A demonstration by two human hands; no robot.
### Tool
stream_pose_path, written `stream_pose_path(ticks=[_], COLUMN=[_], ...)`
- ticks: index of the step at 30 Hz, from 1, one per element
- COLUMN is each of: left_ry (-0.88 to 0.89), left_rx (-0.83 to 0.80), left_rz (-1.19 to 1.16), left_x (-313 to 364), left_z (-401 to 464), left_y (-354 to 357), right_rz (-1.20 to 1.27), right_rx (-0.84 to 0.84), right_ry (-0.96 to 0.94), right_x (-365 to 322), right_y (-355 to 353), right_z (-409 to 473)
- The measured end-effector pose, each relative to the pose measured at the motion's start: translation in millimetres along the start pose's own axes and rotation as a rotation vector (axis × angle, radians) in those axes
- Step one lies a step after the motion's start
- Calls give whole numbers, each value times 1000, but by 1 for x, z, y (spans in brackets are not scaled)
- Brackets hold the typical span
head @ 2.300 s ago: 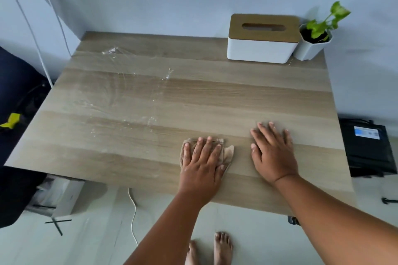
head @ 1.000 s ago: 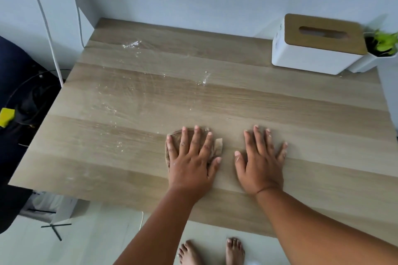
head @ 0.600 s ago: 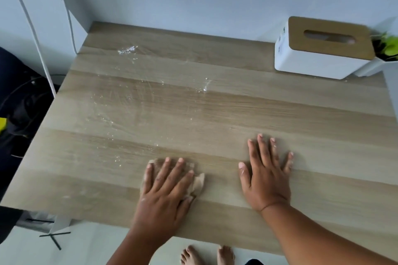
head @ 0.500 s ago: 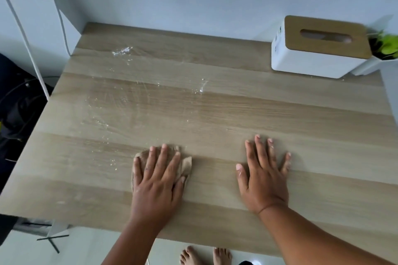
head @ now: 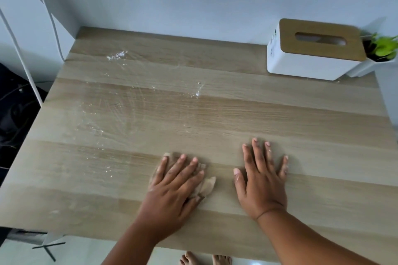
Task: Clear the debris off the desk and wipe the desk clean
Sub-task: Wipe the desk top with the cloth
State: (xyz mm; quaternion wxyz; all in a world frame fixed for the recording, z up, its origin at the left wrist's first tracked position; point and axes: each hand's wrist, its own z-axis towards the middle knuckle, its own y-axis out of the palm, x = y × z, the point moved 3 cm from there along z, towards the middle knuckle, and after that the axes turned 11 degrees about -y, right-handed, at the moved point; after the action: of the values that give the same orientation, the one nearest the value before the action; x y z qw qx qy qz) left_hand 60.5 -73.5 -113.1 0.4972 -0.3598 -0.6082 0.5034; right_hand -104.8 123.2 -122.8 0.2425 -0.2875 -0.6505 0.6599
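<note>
While the left hand [head: 174, 187] presses flat, the cloth [head: 205, 186] lies under its fingers.

Wood-grain desk [head: 280, 118] — matt (smeared)

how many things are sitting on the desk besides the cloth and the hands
2. A white tissue box with a wooden lid stands at the far right corner of the light wooden desk; a small white pot holding a green plant sits just right of it, partly cut off.
</note>
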Motion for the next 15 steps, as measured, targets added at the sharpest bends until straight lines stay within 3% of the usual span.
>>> stream_pose_path(ticks=[3,8,10,15], left_ry=[-142,-590,-556,-210], left_rx=[35,31,2,-36], left_rz=[14,18,19,30], left_x=[-31,-42,-29,-9], left_z=[4,86,115,103], left_y=[-10,-15,-11,-9], right_rz=[5,13,12,7], right_rx=[0,1,5,1], right_ry=[1,11,6,10], right_x=[0,0,0,0], right_y=[1,1,1,1], right_z=[0,-1,-1,-1])
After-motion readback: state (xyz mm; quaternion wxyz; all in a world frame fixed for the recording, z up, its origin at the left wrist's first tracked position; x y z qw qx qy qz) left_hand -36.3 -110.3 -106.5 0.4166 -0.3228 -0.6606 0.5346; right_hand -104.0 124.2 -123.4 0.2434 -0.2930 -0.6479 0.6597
